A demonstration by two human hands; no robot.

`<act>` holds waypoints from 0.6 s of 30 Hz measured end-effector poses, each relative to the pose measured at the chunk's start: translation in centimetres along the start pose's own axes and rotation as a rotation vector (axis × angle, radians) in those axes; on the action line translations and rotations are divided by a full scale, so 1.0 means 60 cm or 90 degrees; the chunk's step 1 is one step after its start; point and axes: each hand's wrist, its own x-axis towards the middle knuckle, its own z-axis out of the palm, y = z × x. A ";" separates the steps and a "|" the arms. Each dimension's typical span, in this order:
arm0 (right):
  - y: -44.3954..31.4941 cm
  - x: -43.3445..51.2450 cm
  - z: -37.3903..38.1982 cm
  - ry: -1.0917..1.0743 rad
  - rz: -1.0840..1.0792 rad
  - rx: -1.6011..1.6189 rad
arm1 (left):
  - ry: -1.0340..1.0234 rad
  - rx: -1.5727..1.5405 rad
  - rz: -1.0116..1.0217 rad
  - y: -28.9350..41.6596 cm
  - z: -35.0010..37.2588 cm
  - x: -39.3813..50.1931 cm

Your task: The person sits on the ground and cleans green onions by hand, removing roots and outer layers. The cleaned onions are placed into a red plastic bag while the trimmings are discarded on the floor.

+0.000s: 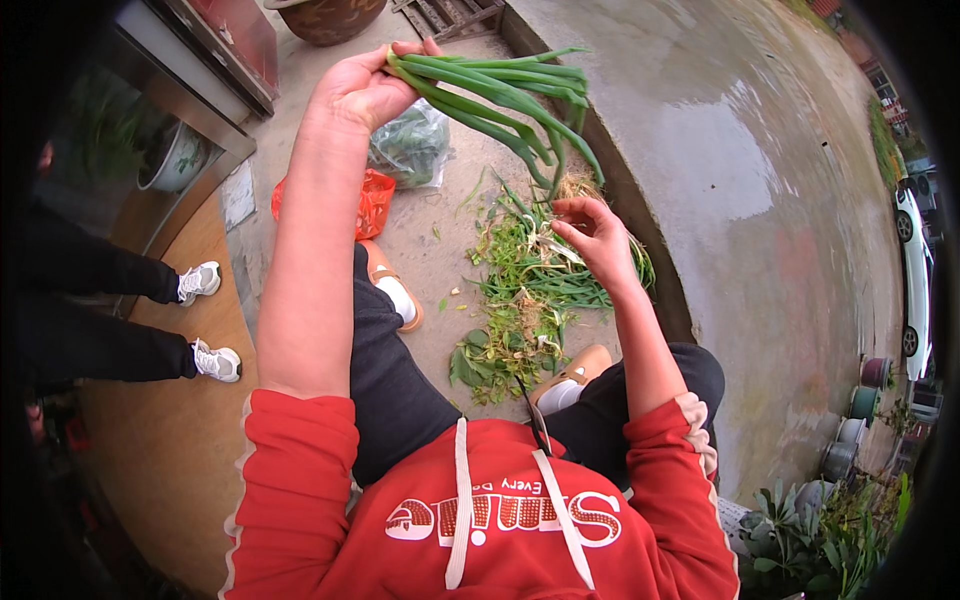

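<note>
My left hand [375, 86], raised at the top, grips a bunch of green onions [495, 94] near one end, and their green leaves reach to the right and droop. Below the drooping leaf tips is my right hand [596, 236], its thumb and forefinger bent towards each other; whether it pinches a leaf tip I cannot tell. Under and beside it, a pile of green trimmings, roots and more onion leaves [525, 292] lies on the concrete floor. A clear plastic bag of greens [412, 146] and a red plastic bag [373, 202] stand below my left hand.
Another person's legs and white sneakers [217, 361] are at the left, by a glass door. A raised concrete edge [660, 255] borders wet pavement [757, 247] on the right. A brown pot [330, 19] and a wooden pallet [457, 15] stand at the top.
</note>
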 end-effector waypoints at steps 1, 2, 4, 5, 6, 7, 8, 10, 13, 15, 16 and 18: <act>0.003 0.002 0.006 -0.008 0.018 0.040 | -0.017 0.002 -0.023 -0.006 -0.002 -0.002; 0.007 0.003 0.015 0.023 0.000 0.040 | -0.032 -0.014 -0.051 -0.011 -0.003 -0.005; 0.015 0.006 0.024 0.048 -0.005 0.040 | -0.012 -0.019 -0.040 -0.026 -0.004 -0.005; 0.019 0.006 0.028 0.058 -0.014 0.046 | -0.021 -0.003 -0.049 -0.031 -0.004 -0.007; 0.024 0.007 0.032 0.073 -0.023 0.093 | -0.031 -0.001 -0.065 -0.035 -0.004 -0.008; 0.029 0.008 0.033 0.083 -0.008 0.098 | -0.033 -0.015 -0.083 -0.039 -0.005 -0.009; 0.033 0.010 0.034 0.086 -0.016 0.112 | -0.014 0.012 -0.043 -0.047 -0.004 -0.005; 0.041 0.012 0.034 0.067 -0.013 0.102 | -0.039 0.012 -0.068 -0.048 -0.006 -0.007; 0.046 0.008 0.028 0.018 0.009 0.064 | -0.045 -0.001 -0.072 -0.047 -0.006 -0.007; 0.045 0.000 0.024 -0.004 0.008 0.090 | -0.035 0.001 -0.049 -0.043 -0.004 -0.007; 0.044 -0.004 0.020 -0.026 0.040 0.102 | -0.030 0.007 -0.033 -0.040 -0.003 -0.008; 0.041 -0.012 0.017 -0.007 0.041 0.068 | -0.016 0.015 -0.002 -0.036 -0.001 -0.009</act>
